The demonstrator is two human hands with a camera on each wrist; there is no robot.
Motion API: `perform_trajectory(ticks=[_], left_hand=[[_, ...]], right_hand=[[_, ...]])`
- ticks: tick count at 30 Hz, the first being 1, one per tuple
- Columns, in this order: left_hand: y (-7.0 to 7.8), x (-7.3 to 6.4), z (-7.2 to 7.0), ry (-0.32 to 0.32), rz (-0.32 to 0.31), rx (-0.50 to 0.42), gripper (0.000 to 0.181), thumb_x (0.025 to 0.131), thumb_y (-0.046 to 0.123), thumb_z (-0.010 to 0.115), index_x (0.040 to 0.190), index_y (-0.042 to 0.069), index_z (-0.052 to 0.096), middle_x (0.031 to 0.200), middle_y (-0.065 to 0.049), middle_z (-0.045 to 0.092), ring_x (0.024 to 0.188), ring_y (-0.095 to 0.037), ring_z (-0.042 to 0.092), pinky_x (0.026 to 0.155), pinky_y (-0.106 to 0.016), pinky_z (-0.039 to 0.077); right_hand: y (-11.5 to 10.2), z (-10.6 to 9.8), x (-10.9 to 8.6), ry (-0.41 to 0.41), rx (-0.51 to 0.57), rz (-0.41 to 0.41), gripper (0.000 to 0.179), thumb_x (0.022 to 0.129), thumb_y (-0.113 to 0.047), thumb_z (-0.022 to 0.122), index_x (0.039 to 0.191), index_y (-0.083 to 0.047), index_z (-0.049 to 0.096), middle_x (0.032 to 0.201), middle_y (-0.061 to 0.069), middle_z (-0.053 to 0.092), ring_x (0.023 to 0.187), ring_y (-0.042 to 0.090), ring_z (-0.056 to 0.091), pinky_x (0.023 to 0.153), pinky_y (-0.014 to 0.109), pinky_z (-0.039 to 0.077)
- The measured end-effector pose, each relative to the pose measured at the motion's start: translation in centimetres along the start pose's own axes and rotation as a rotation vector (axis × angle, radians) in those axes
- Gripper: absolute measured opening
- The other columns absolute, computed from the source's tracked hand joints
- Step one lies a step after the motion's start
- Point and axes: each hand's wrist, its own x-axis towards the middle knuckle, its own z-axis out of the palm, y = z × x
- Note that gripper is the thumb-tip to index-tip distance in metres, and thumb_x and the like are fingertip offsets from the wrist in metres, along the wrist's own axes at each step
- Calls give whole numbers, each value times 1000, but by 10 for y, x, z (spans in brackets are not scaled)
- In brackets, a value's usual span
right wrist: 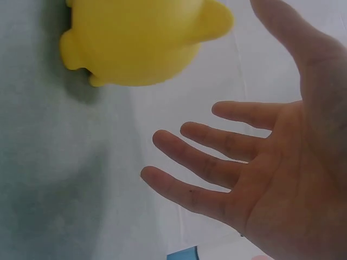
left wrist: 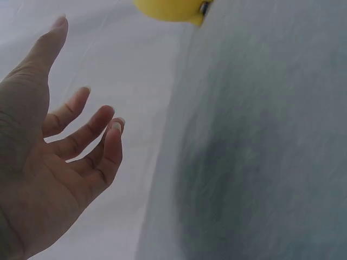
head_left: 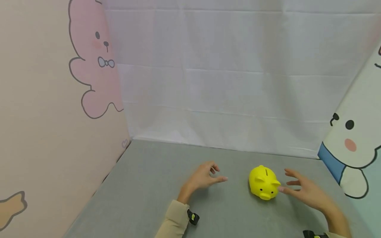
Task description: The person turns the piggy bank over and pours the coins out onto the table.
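Note:
A yellow piggy bank with a slot in its back stands upright on the grey tabletop, its snout toward me. To its right is my right hand, fingers spread and loosely bent, thumb tip close to the pig's ear; contact cannot be told in the head view. In the right wrist view a gap separates the piggy bank from the fingers. My left hand hovers to the left of the pig, holding nothing, with relaxed fingers. Only the lower part of the piggy bank shows in the left wrist view.
The grey tabletop reaches back to a white cloth backdrop. Along the left stands a beige wall with a pink cartoon bear. A panel with a white cartoon animal borders the right side.

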Motion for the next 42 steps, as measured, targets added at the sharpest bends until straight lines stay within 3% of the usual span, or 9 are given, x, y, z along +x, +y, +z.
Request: perform_trajectory(ticks=[6,10,14,18,25,34,42], left_hand=[[17,7,39,-89,-12,22,65,91,58,77,139,17,65,137,-4,63,112,-14,68,87,-22,58],[26,14,61,-108,-37,-19,73,90,57,78,149,19,58,145,-1,61,123,-13,66,94,-23,59],[36,20,79,-122,-62,-92,82,87,58,81,155,22,51,154,2,56,131,-13,64,99,-24,59],[44,28,91,-149,-48,-135,92,85,56,84,160,23,43,162,3,49,135,-12,63,102,-23,58],[52,45,95,-175,-35,-148,99,82,47,89,164,25,37,166,5,44,134,-12,63,102,-22,58],[57,56,94,-212,-37,-164,100,80,42,92,163,29,37,165,9,44,132,-13,64,98,-23,60],[61,63,96,-230,-20,-195,102,78,35,95,163,30,38,164,14,45,143,-8,53,112,-27,53]], right_hand=[[2,13,-1,-20,96,-41,97,96,-45,75,160,8,24,157,43,37,125,55,60,89,57,63],[4,19,1,-43,152,-57,100,95,-41,78,161,8,22,157,44,35,127,56,58,91,57,62],[7,27,4,-65,188,-60,103,93,-40,81,161,8,21,160,43,30,129,57,56,94,56,62],[8,33,7,-62,221,-82,104,92,-35,83,162,9,19,161,44,26,130,59,55,95,56,62],[8,37,10,-65,265,-85,108,91,-33,83,164,7,14,163,43,22,130,59,54,97,59,60],[14,39,10,-71,304,-101,105,93,-28,81,165,5,12,164,43,19,132,62,50,98,66,56],[18,43,12,-84,330,-126,104,95,-26,80,167,1,10,166,42,16,135,65,47,100,69,54]])
